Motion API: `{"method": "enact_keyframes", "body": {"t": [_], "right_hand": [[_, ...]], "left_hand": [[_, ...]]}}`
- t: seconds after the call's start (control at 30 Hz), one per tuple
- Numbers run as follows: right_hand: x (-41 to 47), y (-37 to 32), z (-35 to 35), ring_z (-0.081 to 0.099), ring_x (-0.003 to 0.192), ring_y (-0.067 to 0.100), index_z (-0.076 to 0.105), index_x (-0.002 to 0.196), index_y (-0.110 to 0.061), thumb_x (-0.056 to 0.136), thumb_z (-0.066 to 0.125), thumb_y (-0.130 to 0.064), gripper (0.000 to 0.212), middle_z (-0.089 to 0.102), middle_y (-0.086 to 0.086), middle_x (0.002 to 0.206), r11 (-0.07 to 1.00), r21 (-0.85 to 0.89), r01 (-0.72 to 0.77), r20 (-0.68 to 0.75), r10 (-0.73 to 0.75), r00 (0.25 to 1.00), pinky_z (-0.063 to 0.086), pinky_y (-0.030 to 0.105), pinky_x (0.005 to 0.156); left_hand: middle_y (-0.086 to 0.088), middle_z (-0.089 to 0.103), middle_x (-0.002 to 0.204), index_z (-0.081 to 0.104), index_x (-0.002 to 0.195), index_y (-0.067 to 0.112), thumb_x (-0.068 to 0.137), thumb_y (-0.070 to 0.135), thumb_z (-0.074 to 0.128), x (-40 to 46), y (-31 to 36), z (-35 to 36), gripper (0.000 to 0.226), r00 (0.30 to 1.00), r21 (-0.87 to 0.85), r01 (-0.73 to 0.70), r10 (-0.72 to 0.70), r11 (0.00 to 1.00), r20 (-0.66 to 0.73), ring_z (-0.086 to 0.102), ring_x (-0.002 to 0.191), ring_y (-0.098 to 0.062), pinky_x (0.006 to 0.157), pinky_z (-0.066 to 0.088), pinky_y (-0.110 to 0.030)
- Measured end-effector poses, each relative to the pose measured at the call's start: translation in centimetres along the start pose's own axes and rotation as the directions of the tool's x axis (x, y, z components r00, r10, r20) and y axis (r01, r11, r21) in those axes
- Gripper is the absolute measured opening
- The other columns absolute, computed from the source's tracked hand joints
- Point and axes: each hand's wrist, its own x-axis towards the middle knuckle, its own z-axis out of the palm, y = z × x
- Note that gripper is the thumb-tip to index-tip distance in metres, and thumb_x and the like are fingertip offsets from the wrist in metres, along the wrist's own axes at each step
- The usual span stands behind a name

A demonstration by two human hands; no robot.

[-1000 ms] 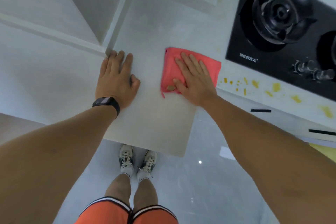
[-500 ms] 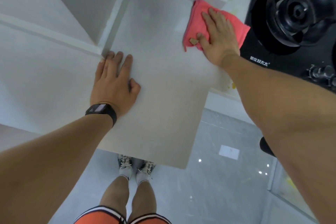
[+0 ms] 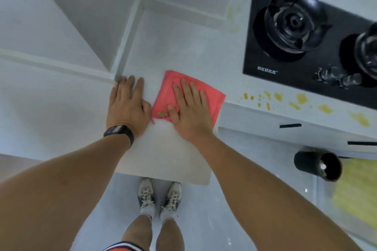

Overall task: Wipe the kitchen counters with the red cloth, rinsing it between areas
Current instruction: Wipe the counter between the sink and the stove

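Observation:
The red cloth (image 3: 212,96) lies folded flat on the pale counter (image 3: 173,47), near its front right edge. My right hand (image 3: 189,110) presses down on the cloth with straight, spread fingers. My left hand (image 3: 127,106) rests flat on the counter just left of the cloth, fingertips at the corner of the wall ledge; a black band is on that wrist. A small tan tag shows at the cloth's near left corner.
A black gas hob (image 3: 306,32) with two burners sits at the right. Yellow spatter (image 3: 295,102) marks the counter strip in front of it. A black cylinder (image 3: 318,166) and a yellow mat (image 3: 359,195) lie on the floor at the right. My shoes (image 3: 159,193) stand below the counter edge.
My right hand has drawn the cloth back from the far corner by the hob toward me and to the left, beside my left hand. The left hand has stayed in place.

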Motion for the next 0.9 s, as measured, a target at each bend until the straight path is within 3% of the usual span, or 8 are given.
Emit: {"method": "enact_keyframes", "body": {"t": [0.17, 0.3, 0.47, 0.6, 0.77, 0.9], "right_hand": [[-2.2, -1.3, 0.5, -0.01, 0.16, 0.02, 0.002, 0.165, -0.028, 0.102, 0.011, -0.057, 0.07, -0.005, -0.002, 0.174, 0.999, 0.039, -0.003, 0.046, 0.001, 0.999, -0.009, 0.043, 0.128], [-2.7, -0.1, 0.2, -0.011, 0.159, 0.016, 0.004, 0.165, -0.032, 0.104, 0.022, -0.057, 0.069, -0.003, -0.007, 0.174, 0.998, 0.039, 0.048, 0.076, -0.051, 0.996, -0.006, 0.043, 0.128], [-1.1, 1.7, -1.4, -0.016, 0.158, 0.014, -0.007, 0.164, -0.031, 0.107, 0.022, -0.052, 0.067, -0.012, -0.008, 0.173, 0.986, 0.074, -0.152, 0.041, 0.149, 0.988, -0.012, 0.04, 0.127], [1.5, 3.8, -2.6, -0.014, 0.159, 0.018, -0.012, 0.163, -0.026, 0.107, 0.015, -0.052, 0.068, -0.015, -0.003, 0.172, 0.951, 0.138, -0.277, 0.001, 0.279, 0.96, -0.015, 0.039, 0.126], [4.9, 6.7, -3.2, -0.005, 0.16, 0.021, -0.003, 0.165, -0.023, 0.109, 0.014, -0.052, 0.065, -0.003, 0.001, 0.174, 0.958, 0.126, -0.258, -0.093, 0.271, 0.958, -0.009, 0.041, 0.128], [8.4, 9.3, -4.5, -0.01, 0.159, 0.022, -0.008, 0.165, -0.018, 0.11, 0.014, -0.047, 0.066, -0.01, 0.003, 0.173, 0.972, 0.114, -0.207, -0.047, 0.214, 0.976, -0.013, 0.041, 0.127]], "left_hand": [[-0.018, 0.031, 0.164, 0.032, 0.16, 0.012, 0.097, 0.024, 0.045, -0.1, 0.0, -0.5, 0.065, 1.0, 0.004, -0.012, 0.012, 1.0, 0.016, 0.02, 0.156, -0.034, 0.129, 0.013, -0.046], [-0.019, 0.027, 0.166, 0.027, 0.162, 0.01, 0.098, 0.028, 0.038, -0.5, -0.2, -0.3, 0.068, 0.997, 0.06, -0.021, 0.016, 0.998, 0.081, 0.019, 0.156, -0.037, 0.128, 0.015, -0.049], [-0.015, 0.014, 0.169, 0.024, 0.16, 0.013, 0.096, 0.023, 0.055, 0.9, 3.4, -2.6, 0.072, 0.991, 0.088, 0.03, -0.041, 0.996, 0.126, 0.005, 0.159, -0.035, 0.128, 0.012, -0.047], [-0.011, 0.028, 0.158, 0.041, 0.149, 0.014, 0.092, 0.026, 0.059, 3.6, 9.7, -2.9, 0.061, 0.99, -0.071, 0.029, -0.019, 0.997, 0.142, 0.033, 0.147, -0.033, 0.118, 0.033, -0.042], [-0.011, 0.038, 0.154, 0.044, 0.146, 0.017, 0.087, 0.027, 0.055, 8.7, 15.2, -0.8, 0.061, 0.986, -0.048, -0.059, 0.065, 0.997, 0.155, 0.03, 0.148, -0.033, 0.12, 0.032, -0.045], [-0.012, 0.042, 0.147, 0.048, 0.141, 0.014, 0.091, 0.025, 0.054, 12.8, 16.8, 0.3, 0.052, 0.991, 0.017, 0.038, -0.04, 0.999, 0.13, 0.035, 0.143, -0.036, 0.117, 0.033, -0.045]]}}
